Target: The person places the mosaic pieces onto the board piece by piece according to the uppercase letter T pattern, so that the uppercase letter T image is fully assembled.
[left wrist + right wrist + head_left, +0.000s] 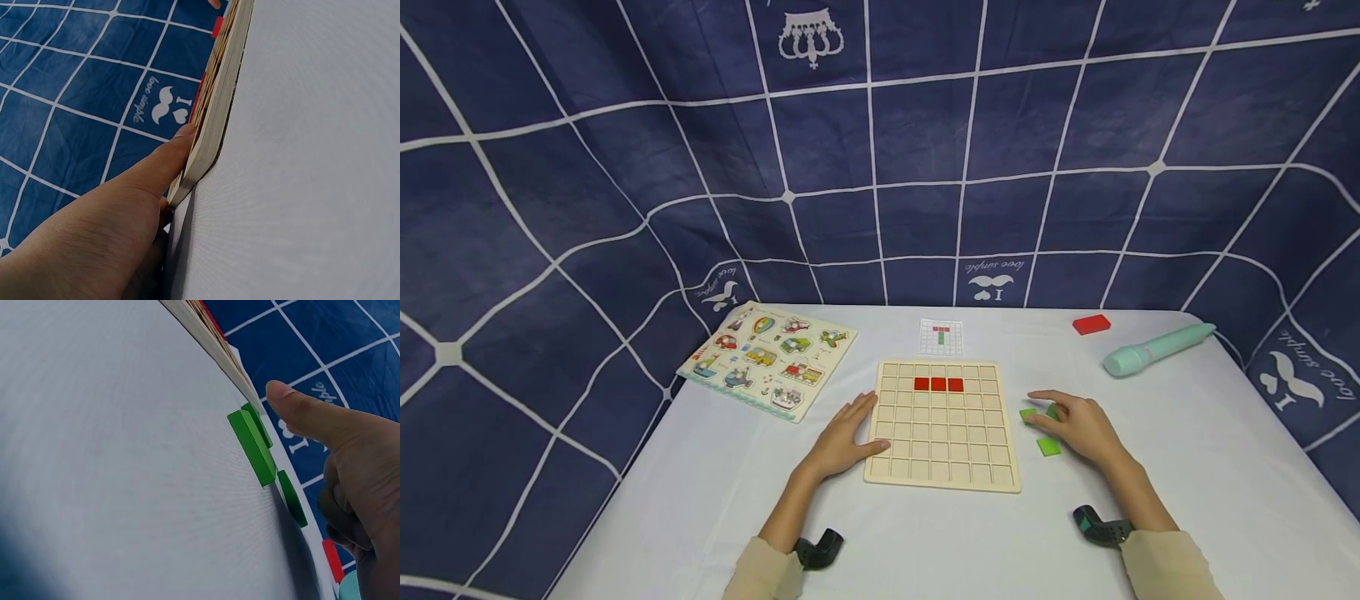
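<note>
A wooden grid board [940,435] lies in the middle of the white table, with three red tiles [938,384] in a row near its far side. My left hand [838,446] rests along the board's left edge, its thumb over the rim; the left wrist view shows this thumb [162,164] against the board's side. Over on the right, my right hand [1078,425] hovers above green square tiles [1048,447], thumb and index finger spread apart. Three green tiles show, two partly behind that hand. In the right wrist view, the thumb [306,414] is clear of the green tiles [253,449].
Behind the board lies a small card [941,337] with a red and green T pattern. A picture puzzle board [767,358] lies at the back left. At the back right are a red block [1092,324] and a mint-green microphone-shaped object [1159,350]. A dark checked cloth [917,221] hangs behind.
</note>
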Demonstrator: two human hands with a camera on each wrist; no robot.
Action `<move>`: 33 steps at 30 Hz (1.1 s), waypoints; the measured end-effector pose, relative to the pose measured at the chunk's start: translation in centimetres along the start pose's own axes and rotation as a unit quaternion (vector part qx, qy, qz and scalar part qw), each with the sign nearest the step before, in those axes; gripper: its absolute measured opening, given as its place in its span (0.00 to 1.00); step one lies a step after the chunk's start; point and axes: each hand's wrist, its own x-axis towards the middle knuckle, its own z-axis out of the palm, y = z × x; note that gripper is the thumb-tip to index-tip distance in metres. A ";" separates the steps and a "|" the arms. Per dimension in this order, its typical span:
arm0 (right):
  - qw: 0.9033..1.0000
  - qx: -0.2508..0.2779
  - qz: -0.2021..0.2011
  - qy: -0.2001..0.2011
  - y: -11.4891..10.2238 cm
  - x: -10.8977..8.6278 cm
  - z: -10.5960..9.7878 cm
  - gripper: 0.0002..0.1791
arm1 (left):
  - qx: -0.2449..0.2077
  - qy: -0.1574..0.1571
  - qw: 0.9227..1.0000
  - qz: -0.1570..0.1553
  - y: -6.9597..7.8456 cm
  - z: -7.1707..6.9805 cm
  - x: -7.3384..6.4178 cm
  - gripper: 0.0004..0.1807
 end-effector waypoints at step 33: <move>1.000 -0.007 -0.008 0.004 0.4 -0.4 0.0 0.19 | 0.003 0.001 1.000 0.014 -0.4 0.1 0.0 0.48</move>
